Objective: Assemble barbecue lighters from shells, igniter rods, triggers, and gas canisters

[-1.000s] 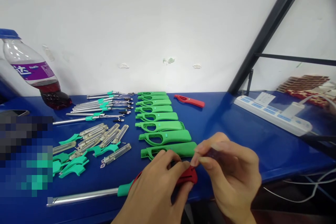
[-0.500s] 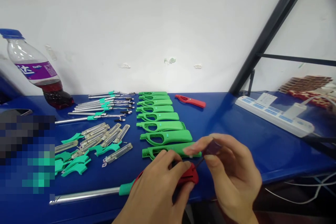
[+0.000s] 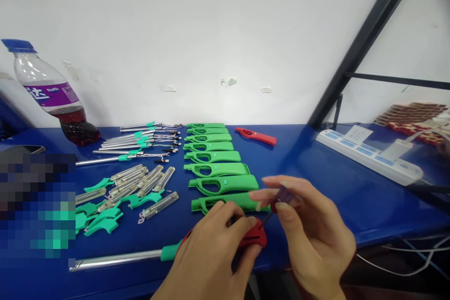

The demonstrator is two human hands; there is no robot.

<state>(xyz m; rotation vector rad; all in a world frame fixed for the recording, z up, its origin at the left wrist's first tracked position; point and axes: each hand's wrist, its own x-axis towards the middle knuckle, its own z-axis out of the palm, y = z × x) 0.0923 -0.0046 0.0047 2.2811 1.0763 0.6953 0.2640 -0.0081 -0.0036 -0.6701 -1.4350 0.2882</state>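
My left hand point(image 3: 211, 248) is closed over the red handle shell point(image 3: 255, 239) of a long lighter lying at the table's front edge; its metal tube point(image 3: 116, 260) with a green collar sticks out to the left. My right hand point(image 3: 309, 229) hovers just right of the shell and pinches a small dark part point(image 3: 283, 195) between thumb and fingers, with a thin wire running down toward the shell. Directly behind my hands lies a row of several green handle shells point(image 3: 214, 168).
Left of the green shells lie clear fuel tubes point(image 3: 140, 183), teal triggers point(image 3: 100, 220) and thin metal rods point(image 3: 137, 143). A spare red shell point(image 3: 256, 136) rests at the back. A soda bottle point(image 3: 52, 96) leans far left. A white power strip point(image 3: 369, 155) sits on the right.
My right hand has lifted the small dark part slightly up and away from the red shell, its fingers stretching out more. My left hand has stayed on the shell.
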